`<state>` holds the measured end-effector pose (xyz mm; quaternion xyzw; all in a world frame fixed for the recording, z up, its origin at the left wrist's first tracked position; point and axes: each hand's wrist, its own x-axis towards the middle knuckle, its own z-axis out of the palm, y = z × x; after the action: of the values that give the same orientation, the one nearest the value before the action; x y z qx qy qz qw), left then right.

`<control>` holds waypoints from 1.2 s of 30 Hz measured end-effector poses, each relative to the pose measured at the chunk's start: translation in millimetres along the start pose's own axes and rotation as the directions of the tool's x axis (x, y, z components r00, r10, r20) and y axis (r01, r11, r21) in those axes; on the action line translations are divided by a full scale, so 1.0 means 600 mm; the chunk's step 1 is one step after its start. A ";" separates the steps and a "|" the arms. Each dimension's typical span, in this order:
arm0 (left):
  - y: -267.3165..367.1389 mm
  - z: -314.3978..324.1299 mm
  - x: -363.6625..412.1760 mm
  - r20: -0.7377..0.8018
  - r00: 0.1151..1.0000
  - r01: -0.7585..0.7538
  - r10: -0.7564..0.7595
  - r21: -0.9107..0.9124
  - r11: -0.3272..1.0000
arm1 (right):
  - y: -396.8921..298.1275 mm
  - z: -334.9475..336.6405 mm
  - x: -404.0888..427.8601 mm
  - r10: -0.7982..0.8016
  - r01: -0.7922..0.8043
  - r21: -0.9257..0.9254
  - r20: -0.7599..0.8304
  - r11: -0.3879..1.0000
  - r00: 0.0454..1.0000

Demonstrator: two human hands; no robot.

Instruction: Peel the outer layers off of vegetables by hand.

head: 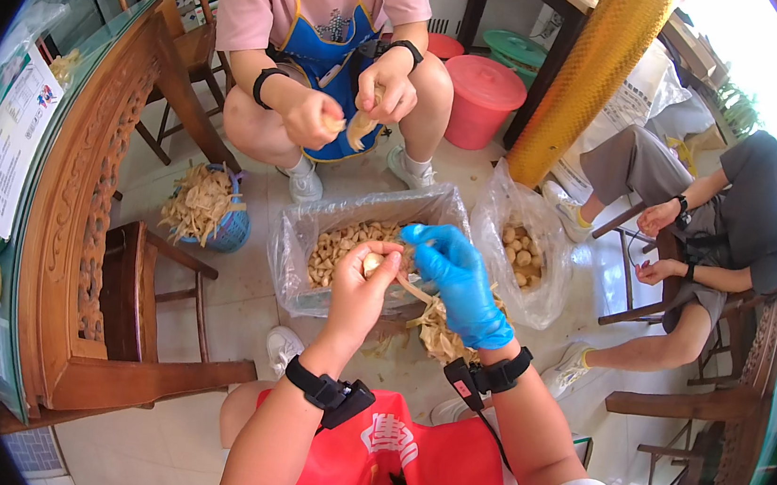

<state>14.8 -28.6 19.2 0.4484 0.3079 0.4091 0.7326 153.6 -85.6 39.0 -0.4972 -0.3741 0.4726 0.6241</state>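
My bare left hand pinches a pale bulb, which looks like garlic, between thumb and fingers. A dry strip of stalk trails from it towards my right hand, which wears a blue glove. The gloved fingers are bent close to the bulb; whether they grip anything is not clear. Below both hands stands a box lined with clear plastic, holding many pale cloves or small bulbs. Dry husks lie in a heap beneath my right wrist, partly hidden by it.
Rounder bulbs sit in a clear plastic bag. A blue basket overflows with husks. Across from me, a person in a blue apron holds stalked pieces; another person sits right. A wooden stool and carved table stand left.
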 end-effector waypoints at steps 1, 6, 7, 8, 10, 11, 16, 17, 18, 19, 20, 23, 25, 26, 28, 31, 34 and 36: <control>0.007 0.000 0.001 -0.001 1.000 0.000 0.000 -0.001 1.000 | -0.005 0.000 0.000 -0.006 0.011 0.052 -0.088 0.999 0.996; 0.011 -0.002 0.003 -0.053 0.997 -0.055 0.059 0.060 0.997 | 0.003 -0.020 0.015 -0.169 0.181 -0.005 -0.379 0.984 0.910; 0.009 -0.002 0.004 -0.079 0.993 -0.075 0.083 0.100 0.992 | 0.006 -0.014 0.020 -0.169 0.181 -0.006 -0.379 0.984 0.910; 0.007 -0.005 0.005 -0.079 0.993 -0.075 0.083 0.099 0.992 | 0.010 -0.009 0.027 -0.290 0.253 -0.147 -0.368 0.956 0.883; 0.005 -0.013 0.007 -0.155 0.986 0.079 -0.060 0.121 0.990 | 0.017 -0.011 0.031 -0.389 0.294 -0.303 -0.331 0.906 0.860; 0.002 -0.018 0.009 -0.153 0.987 0.076 -0.057 0.121 0.990 | 0.032 -0.016 0.038 -0.392 0.297 -0.304 -0.330 0.905 0.859; -0.002 -0.027 0.017 -0.121 0.976 0.167 -0.182 -0.129 0.977 | 0.120 -0.046 0.053 -0.234 0.123 -0.822 -0.013 0.555 0.972; 0.000 -0.029 0.017 -0.121 0.977 0.158 -0.173 -0.123 0.980 | 0.123 -0.040 0.052 -0.210 0.094 -0.836 -0.026 0.541 0.977; 0.005 -0.030 0.024 -0.136 0.980 0.134 -0.143 -0.071 0.988 | 0.099 -0.023 0.057 -0.188 0.082 -0.625 -0.105 0.776 0.976; 0.003 -0.030 0.021 -0.154 0.981 0.115 -0.117 -0.021 0.993 | 0.085 -0.014 0.053 -0.198 0.098 -0.623 -0.093 0.776 0.976; -0.007 -0.032 0.013 -0.171 0.984 0.057 -0.041 0.088 0.994 | 0.075 -0.009 0.046 -0.024 -0.024 -0.452 -0.098 0.892 0.995; -0.023 -0.037 0.018 -0.147 0.986 -0.042 0.083 0.266 0.963 | 0.044 0.006 0.035 0.233 -0.232 -0.169 -0.012 0.958 0.972; -0.026 -0.036 0.018 -0.131 0.984 -0.074 0.121 0.313 0.947 | 0.034 0.011 0.018 0.315 -0.302 -0.228 0.020 0.926 0.949; -0.025 -0.040 0.022 -0.129 0.977 -0.104 0.169 0.404 0.909 | 0.026 0.013 0.023 0.326 -0.305 -0.252 0.048 0.919 0.944; -0.008 -0.025 0.015 -0.114 0.973 -0.141 0.200 0.392 0.909 | 0.019 0.012 0.022 0.312 -0.282 -0.246 0.093 0.927 0.946; -0.014 -0.032 0.017 -0.091 0.975 -0.160 0.204 0.356 0.921 | 0.022 0.005 0.024 0.285 -0.237 -0.249 0.175 0.939 0.943; -0.028 -0.041 0.026 -0.053 0.965 -0.211 0.258 0.429 0.878 | 0.013 0.007 0.025 0.298 -0.233 -0.301 0.195 0.925 0.934; -0.029 -0.046 0.032 -0.040 0.971 -0.193 0.234 0.438 0.878 | 0.011 0.004 0.027 0.318 -0.244 -0.345 0.178 0.906 0.931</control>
<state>6.9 -5.5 -9.2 0.6112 0.3724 0.4293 0.5509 154.4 -68.8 33.3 -0.5819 -0.4387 0.5460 0.4132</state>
